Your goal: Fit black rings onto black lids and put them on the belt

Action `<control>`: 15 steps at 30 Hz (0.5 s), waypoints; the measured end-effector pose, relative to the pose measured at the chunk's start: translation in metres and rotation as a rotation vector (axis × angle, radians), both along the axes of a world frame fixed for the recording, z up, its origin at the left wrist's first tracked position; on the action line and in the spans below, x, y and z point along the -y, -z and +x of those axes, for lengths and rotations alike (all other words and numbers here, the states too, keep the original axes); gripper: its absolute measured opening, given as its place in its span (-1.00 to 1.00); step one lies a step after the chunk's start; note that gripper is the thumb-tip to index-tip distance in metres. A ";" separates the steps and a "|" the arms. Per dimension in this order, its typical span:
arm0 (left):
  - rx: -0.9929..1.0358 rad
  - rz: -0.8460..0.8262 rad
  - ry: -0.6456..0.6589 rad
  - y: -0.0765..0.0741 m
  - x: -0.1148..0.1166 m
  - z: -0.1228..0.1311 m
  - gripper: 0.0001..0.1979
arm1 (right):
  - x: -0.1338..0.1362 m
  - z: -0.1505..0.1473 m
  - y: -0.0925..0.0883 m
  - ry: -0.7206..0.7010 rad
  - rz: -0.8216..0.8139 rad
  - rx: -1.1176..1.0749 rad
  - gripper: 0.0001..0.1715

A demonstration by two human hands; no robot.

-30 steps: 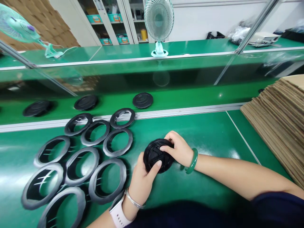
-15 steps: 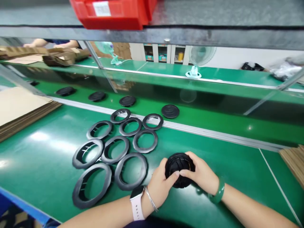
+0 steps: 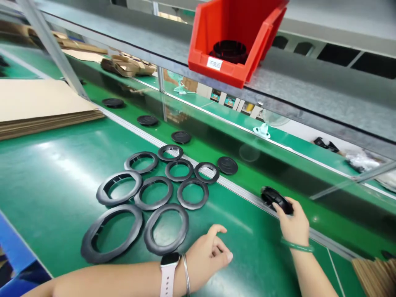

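My right hand [image 3: 295,222], with a green bangle at the wrist, is closed on a round black plastic part [image 3: 276,200]. It holds the part tilted near the metal rail beside the bright green strip. My left hand [image 3: 208,251] holds nothing over the green table [image 3: 244,264], its fingers loosely curled and apart. To its left lie several black plastic rings [image 3: 167,229], grouped flat on the table. Along the green strip [image 3: 204,150] sit several black discs [image 3: 227,165], spaced out in a row.
A red bin [image 3: 229,74] with black rings inside stands on the grey shelf [image 3: 297,90] overhead. Flat cardboard [image 3: 46,103] is stacked at the left, and more cardboard [image 3: 374,276] at the lower right. A metal rail [image 3: 238,189] separates table and strip.
My right hand has carried the round black part away from my left hand, forward and right toward the rail. The left hand has let go of it. The view has turned and tilted.
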State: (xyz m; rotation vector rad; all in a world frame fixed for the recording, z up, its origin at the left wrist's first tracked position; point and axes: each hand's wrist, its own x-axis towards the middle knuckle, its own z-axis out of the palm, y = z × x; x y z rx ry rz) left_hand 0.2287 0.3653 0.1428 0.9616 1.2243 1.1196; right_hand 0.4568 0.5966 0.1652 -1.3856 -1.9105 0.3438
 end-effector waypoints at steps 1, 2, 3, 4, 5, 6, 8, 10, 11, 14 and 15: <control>-0.006 0.004 0.008 0.000 0.000 0.001 -0.50 | -0.018 0.012 0.006 -0.032 0.044 0.137 -0.25; -0.014 0.004 0.012 -0.001 0.000 0.001 -0.52 | -0.033 0.023 0.014 -0.062 0.040 0.267 -0.20; -0.024 0.004 0.014 -0.001 0.000 0.001 -0.53 | -0.043 0.032 0.023 -0.069 0.018 0.366 -0.17; -0.037 0.003 0.017 -0.001 0.000 0.002 -0.54 | -0.048 0.036 0.030 -0.068 -0.005 0.446 -0.15; -0.049 0.001 0.019 -0.002 0.000 0.002 -0.54 | -0.048 0.037 0.037 -0.054 -0.011 0.495 -0.15; -0.059 0.001 0.021 -0.002 0.000 0.002 -0.55 | -0.044 0.033 0.041 -0.054 0.002 0.517 -0.17; -0.079 0.004 0.030 -0.001 0.000 0.002 -0.57 | -0.026 0.012 0.043 -0.160 0.052 0.515 -0.23; -0.098 0.009 0.039 -0.001 0.000 0.002 -0.58 | -0.002 -0.025 0.038 -0.379 0.091 0.475 -0.32; -0.102 0.011 0.041 -0.001 0.000 0.003 -0.59 | 0.010 -0.047 0.034 -0.489 0.103 0.459 -0.36; -0.097 0.015 0.040 0.001 -0.001 0.003 -0.60 | 0.034 -0.116 0.026 -0.709 0.171 0.429 -0.39; -0.092 0.016 0.045 0.002 -0.002 0.003 -0.60 | 0.037 -0.137 0.025 -0.754 0.200 0.419 -0.38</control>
